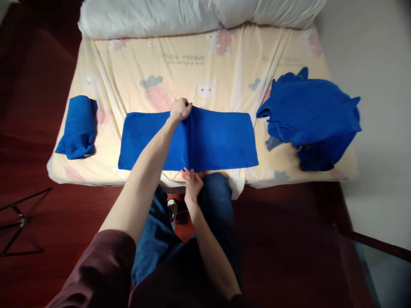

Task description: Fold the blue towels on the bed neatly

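Observation:
A blue cloth (221, 139) lies in a long flat rectangle on the bed, crossed by a raised crease near its middle. At its far edge, my left hand (181, 109) is closed on the fabric and lifts a small ridge there. My right hand (193, 185) is at the near edge, palm turned up and fingers stretched, with the fingertips touching or very close to the cloth. Whether the cloth is a garment cannot be made out.
A folded blue bundle (78, 127) rests on the bed's left side. To the right is a loose heap of blue clothes (313, 113). A pale rolled quilt (160, 17) lines the back of the patterned bed sheet (221, 81). A thin black stand (22, 221) is on the floor at left.

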Motion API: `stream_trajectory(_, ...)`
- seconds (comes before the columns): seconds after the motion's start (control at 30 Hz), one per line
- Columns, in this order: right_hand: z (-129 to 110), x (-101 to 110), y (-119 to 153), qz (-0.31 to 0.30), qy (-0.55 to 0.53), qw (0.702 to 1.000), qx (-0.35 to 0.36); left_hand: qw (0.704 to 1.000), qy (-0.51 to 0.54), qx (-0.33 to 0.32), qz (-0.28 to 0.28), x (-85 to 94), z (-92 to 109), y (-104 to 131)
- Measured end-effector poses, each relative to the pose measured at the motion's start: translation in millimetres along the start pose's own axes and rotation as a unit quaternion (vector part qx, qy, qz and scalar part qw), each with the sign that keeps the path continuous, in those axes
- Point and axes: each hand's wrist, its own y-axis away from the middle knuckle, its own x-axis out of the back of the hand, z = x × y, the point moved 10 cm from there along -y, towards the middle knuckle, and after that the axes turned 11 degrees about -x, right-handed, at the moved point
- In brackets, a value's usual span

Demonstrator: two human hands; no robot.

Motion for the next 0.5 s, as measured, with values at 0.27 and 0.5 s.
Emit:
stream_trajectory(0.27, -172, 3, 89, 0.010, 0.184, 0.932, 0.314, 0.987, 0.086, -0.008, 0.139, 172.1, 37, 70)
stream_trajectory(0.5, -355, -39, 159, -0.057, 0.188, 0.860, 0.471, 0.910, 0.265, -0.124, 0.293, 323.8, 83, 154)
